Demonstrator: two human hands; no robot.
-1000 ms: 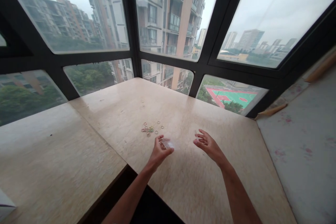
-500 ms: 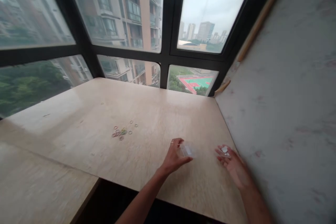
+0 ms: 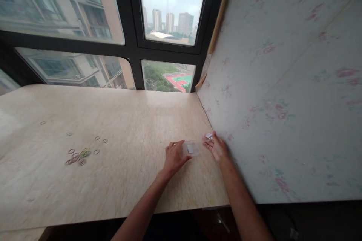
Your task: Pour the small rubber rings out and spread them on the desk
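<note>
Windows (image 3: 172,7) with dark frames fill the top of the frame, showing apartment blocks and a distant sports court. Below them a pale marbled tabletop (image 3: 127,120) spreads across the middle, and a wall (image 3: 283,83) with a faint floral print rises on the right.

Both forearms enter from the bottom edge and meet just right of centre, close to where the tabletop meets the wall. The left hand (image 3: 174,156), a ring on one finger, has its fingers curled around a small clear box (image 3: 191,148), gripping it from the left side; the box sits low over the tabletop, though whether it rests on it cannot be told. The right hand (image 3: 216,147) lies just right of the box, palm partly up, with a small clear lid (image 3: 209,135) at its fingertips. Its fingers look loosely bent about the lid, but how firmly they hold it cannot be told. The two hands are near each other, not touching.

Well apart, at the left of the frame, a scatter of small coloured rubber bands (image 3: 79,153) lies on the tabletop, most in a loose cluster, a few strays above it.
</note>
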